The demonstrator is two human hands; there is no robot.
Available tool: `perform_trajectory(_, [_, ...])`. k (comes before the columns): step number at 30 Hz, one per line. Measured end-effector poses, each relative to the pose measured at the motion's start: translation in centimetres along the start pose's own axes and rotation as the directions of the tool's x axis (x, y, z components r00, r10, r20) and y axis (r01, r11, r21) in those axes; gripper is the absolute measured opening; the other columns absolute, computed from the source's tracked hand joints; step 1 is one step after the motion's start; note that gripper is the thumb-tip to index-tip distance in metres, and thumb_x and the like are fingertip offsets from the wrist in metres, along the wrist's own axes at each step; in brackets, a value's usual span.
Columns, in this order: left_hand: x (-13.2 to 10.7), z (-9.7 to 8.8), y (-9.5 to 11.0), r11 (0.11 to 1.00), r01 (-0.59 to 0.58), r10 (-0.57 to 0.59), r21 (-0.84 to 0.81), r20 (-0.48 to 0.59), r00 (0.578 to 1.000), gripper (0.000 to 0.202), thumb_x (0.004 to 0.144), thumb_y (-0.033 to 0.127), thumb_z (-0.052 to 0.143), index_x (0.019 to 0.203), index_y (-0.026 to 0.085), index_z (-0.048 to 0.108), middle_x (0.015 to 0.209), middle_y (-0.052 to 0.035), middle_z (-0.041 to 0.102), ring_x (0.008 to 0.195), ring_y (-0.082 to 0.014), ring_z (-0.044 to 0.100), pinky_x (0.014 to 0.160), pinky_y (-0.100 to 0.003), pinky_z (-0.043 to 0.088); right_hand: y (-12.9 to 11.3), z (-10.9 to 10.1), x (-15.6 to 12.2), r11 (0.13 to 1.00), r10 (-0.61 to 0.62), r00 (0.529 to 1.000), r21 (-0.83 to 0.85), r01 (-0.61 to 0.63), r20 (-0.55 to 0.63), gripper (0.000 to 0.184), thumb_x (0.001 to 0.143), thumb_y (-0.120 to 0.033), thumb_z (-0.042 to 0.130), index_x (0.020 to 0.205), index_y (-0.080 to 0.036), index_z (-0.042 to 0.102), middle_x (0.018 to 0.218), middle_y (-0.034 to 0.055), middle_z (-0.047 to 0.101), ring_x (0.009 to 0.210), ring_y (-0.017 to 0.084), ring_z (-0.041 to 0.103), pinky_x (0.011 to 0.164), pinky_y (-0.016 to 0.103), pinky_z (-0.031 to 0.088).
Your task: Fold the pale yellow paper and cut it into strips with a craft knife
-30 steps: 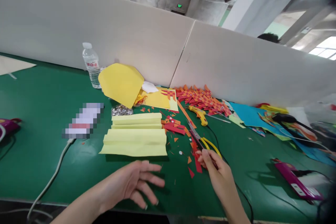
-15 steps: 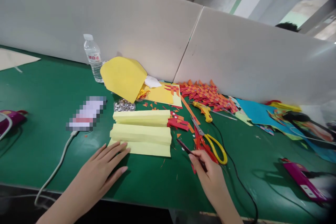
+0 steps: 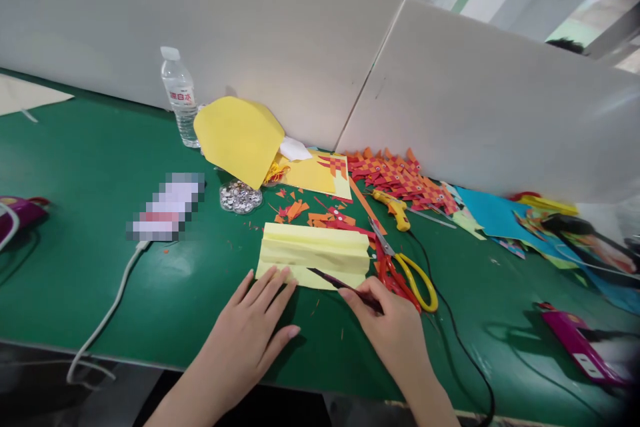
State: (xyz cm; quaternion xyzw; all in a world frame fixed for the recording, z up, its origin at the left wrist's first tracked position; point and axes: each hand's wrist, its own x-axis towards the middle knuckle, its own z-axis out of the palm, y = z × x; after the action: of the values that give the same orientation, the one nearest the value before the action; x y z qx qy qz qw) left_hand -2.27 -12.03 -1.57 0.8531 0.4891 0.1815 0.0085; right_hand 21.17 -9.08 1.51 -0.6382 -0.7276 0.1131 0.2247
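Hands apart, both at the folded paper. Left hand (image 3: 257, 320) palm down, fingers spread, fingertips on near left edge of the pale yellow paper (image 3: 315, 243). Right hand (image 3: 393, 320) clamped on a dark pointed tool (image 3: 327, 277), tip over the paper's near part; cannot tell if tip touches. Paper at centre of frame, creased crosswise, on the green surface (image 3: 125, 307). Orange and red scraps (image 3: 293, 211) just above it. Yellow-handled scissors (image 3: 397, 256) just beside its right end. Farther up and right: yellow glue gun (image 3: 393, 208), then pile of red-orange checkered cutouts (image 3: 400, 177) near the pale partition (image 3: 300, 47). Above left of paper: clear container (image 3: 240, 197) of silvery bits, big yellow sheet (image 3: 237, 137). Bottle (image 3: 181, 97) upper left. Pixelated item (image 3: 170, 203) left of frame, white cable attached. Blue sheet (image 3: 495, 220) right; purple power strip (image 3: 575, 340) lower right.
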Motion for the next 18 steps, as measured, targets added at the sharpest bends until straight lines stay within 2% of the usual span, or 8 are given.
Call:
perform_trajectory(4, [-1.2,-0.9,-1.5,0.997,0.082,-0.082,-0.001,-0.057,0.995,0.039,0.092,0.035,0.04,0.128,0.022,0.05,0.128,-0.0072,0.056,0.116,-0.0241,0.05,0.104,-0.045,0.03,0.4,-0.2,0.3,0.998,-0.038,0.999,-0.057,0.04,0.034,0.034,0.081,-0.055,0.053,0.067,-0.025,0.056,0.05,-0.0029,0.051,0.046,0.015,0.051,0.046,0.025,0.036])
perform_trajectory(7, [-1.5,-1.7,-3.4,0.979,0.2,-0.204,-0.042,-0.136,0.97,0.029,0.092,0.031,0.039,0.108,0.021,0.06,0.11,-0.0075,0.064,0.097,-0.0226,0.057,0.086,-0.037,0.042,0.3,0.0,0.4,0.997,-0.069,0.997,-0.038,0.071,0.04,0.027,0.083,-0.05,0.054,0.078,-0.025,0.059,0.063,0.0,0.061,0.053,0.016,0.056,0.05,0.025,0.041])
perform_trajectory(9, [-1.3,-2.1,-4.5,0.968,0.251,-0.252,-0.028,-0.175,0.952,0.024,0.091,0.032,0.042,0.1,0.021,0.062,0.1,-0.0067,0.066,0.09,-0.0227,0.058,0.078,-0.036,0.043,-0.1,0.3,0.4,0.993,-0.11,0.993,-0.026,0.111,0.045,0.023,0.086,-0.045,0.052,0.082,-0.024,0.059,0.074,0.0021,0.065,0.058,0.017,0.058,0.053,0.026,0.043])
perform_trajectory(11, [-0.8,-2.2,-5.1,0.977,0.214,-0.212,-0.012,-0.183,0.96,0.022,0.09,0.031,0.046,0.1,0.022,0.062,0.099,-0.0055,0.066,0.091,-0.0227,0.057,0.078,-0.036,0.042,-0.5,0.6,0.4,0.988,-0.151,0.987,-0.024,0.153,0.063,0.02,0.088,-0.042,0.05,0.083,-0.024,0.059,0.081,0.0032,0.066,0.062,0.017,0.059,0.055,0.026,0.043])
perform_trajectory(15, [-0.4,-1.9,-4.8,0.997,0.058,-0.062,-0.047,-0.088,0.994,0.024,0.09,0.027,0.046,0.11,0.023,0.059,0.106,-0.0031,0.065,0.097,-0.0205,0.056,0.087,-0.037,0.04,-1.3,0.9,0.7,0.979,-0.201,0.976,-0.027,0.204,0.084,0.02,0.088,-0.04,0.05,0.085,-0.024,0.061,0.084,0.0036,0.066,0.064,0.018,0.059,0.057,0.027,0.044])
perform_trajectory(18, [-0.9,-1.3,-4.2,0.997,0.056,-0.059,-0.061,-0.055,0.997,0.027,0.091,0.025,0.045,0.115,0.023,0.057,0.11,-0.0021,0.064,0.1,-0.0195,0.055,0.096,-0.04,0.036,-1.5,0.7,1.2,0.977,-0.21,0.972,-0.006,0.212,0.109,0.02,0.088,-0.038,0.051,0.084,-0.023,0.062,0.085,0.0032,0.066,0.063,0.016,0.058,0.056,0.026,0.044])
